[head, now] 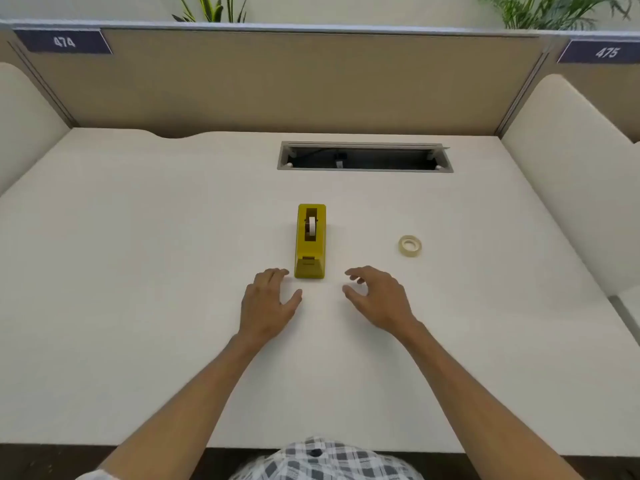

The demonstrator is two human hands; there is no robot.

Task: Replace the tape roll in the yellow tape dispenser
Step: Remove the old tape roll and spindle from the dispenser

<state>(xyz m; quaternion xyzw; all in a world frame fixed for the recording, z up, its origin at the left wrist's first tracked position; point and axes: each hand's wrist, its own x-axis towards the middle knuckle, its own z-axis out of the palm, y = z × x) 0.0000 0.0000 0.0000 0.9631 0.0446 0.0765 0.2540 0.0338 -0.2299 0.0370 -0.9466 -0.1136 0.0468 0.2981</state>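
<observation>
Head view: the yellow tape dispenser [310, 241] stands mid-desk [138, 271], a small roll [311, 226] upright in its well. It looks rigid and weighted; steadying its flanks while pinching the roll's rim seems best. The spare tape roll [410, 246], light and stiff, lies well right. The left hand [267, 301] and right hand [377, 296] flank its near end, fingers relaxed, holding nothing.

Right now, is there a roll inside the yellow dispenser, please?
Yes: a thin whitish roll stands on edge in the slot of the yellow dispenser.

left grip [268, 299] relaxed, right grip [375, 296] loosely spread
</observation>
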